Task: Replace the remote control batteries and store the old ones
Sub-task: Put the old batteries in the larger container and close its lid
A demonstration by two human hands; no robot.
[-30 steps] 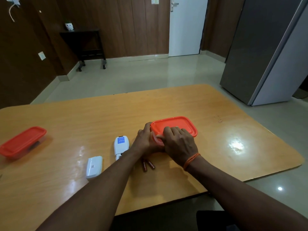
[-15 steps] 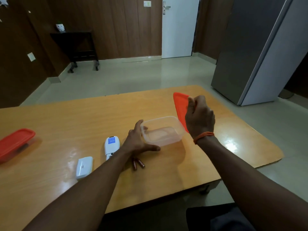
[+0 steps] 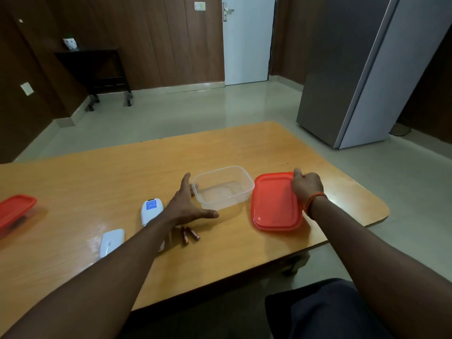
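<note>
**Lid off, tub standing open for the old batteries**

The right hand [image 3: 307,185] is laying the red lid [image 3: 272,206] flat on the table [image 3: 97,182], just beside the clear tub [image 3: 250,192]; half a second ago it was holding that lid upright. Its fingers are curling over the lid's far edge, gripping it. The left hand [image 3: 188,206] is bracing the tub's wall, fingers spread wide, holding nothing. The tub, thin see-through plastic with rounded corners, is sitting empty. Two slim brown batteries [image 3: 190,234] are lying by the left wrist, near the glossy white remote [image 3: 150,209].
</note>
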